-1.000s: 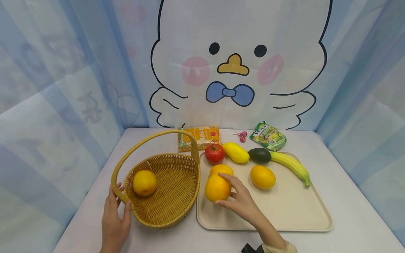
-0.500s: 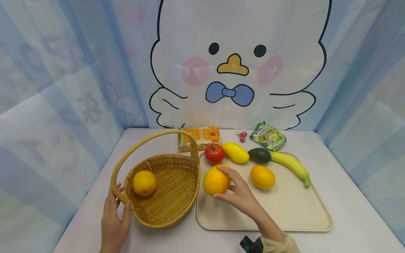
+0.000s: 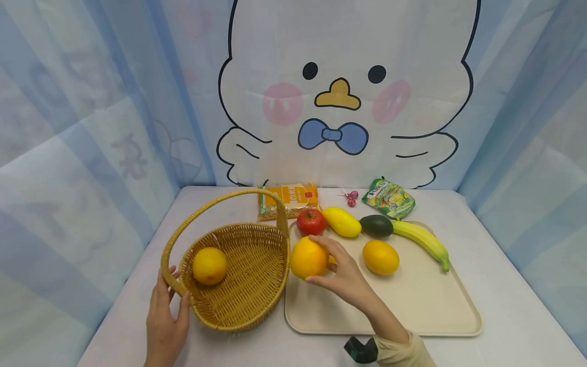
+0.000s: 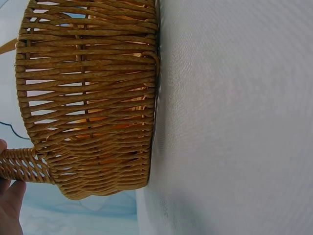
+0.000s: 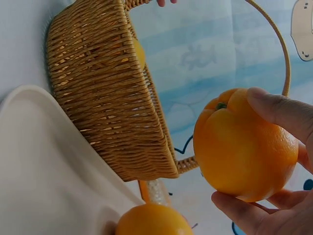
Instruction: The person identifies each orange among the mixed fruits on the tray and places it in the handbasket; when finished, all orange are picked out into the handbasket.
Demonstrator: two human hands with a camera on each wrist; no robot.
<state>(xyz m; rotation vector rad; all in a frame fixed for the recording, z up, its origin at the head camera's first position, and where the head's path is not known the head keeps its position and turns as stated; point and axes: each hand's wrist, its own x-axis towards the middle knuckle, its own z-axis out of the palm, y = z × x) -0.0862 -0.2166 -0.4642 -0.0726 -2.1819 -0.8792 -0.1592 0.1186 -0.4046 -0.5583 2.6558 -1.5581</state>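
Observation:
My right hand [image 3: 350, 280] holds an orange [image 3: 309, 258] between thumb and fingers, raised over the tray's left edge, close to the basket. In the right wrist view, the stem end of this held orange [image 5: 244, 144] shows. On the left, my left hand [image 3: 167, 323] grips the foot of the handle [image 3: 172, 279] of a wicker basket [image 3: 245, 290]. One round yellow-orange fruit [image 3: 210, 266] lies in the basket's left side. Behind the held orange, another orange on the tray is mostly hidden in the head view; the right wrist view shows this second orange [image 5: 154, 223] at the bottom.
A beige tray [image 3: 426, 306] bears a yellow-orange oval fruit [image 3: 380, 257]. Along its back edge lie a red tomato [image 3: 311, 223], a yellow mango [image 3: 341, 221], a dark green avocado [image 3: 376, 226] and a banana [image 3: 422, 242]. Behind are a grain bag [image 3: 293, 200], lollipops [image 3: 351, 198] and a green packet [image 3: 390, 199].
My right hand has carried the orange left and slightly up in the head view, towards the basket. The left hand and the basket have stayed in place.

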